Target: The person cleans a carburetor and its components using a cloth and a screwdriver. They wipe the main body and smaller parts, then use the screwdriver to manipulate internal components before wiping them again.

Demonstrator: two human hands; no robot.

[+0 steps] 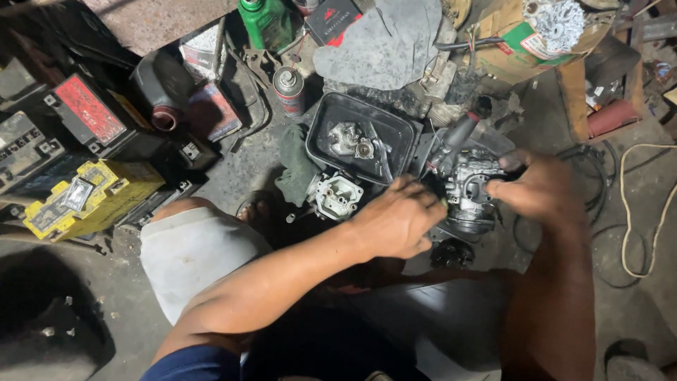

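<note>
Carburetor [469, 190] sits low over the floor [233, 166], held between both hands. Left hand [395, 219] closes its grip on the near side; right hand [539, 187] clasps the far side. Beyond lie a black plastic tray [321, 120] holding metal parts, then a spray can [288, 88].

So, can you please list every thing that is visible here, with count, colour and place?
carburettor: one, grey metal, centre right, between both hands
black tray: one, holds small metal parts, centre
float bowl part: one, silver, left of the left hand
spray can: one, red and silver, upper centre
green bottle: one, top
yellow box: one, left
batteries: several, black, far left
cream cable: one, right
left hand: on the carburettor
right hand: grip on the carburettor
</note>
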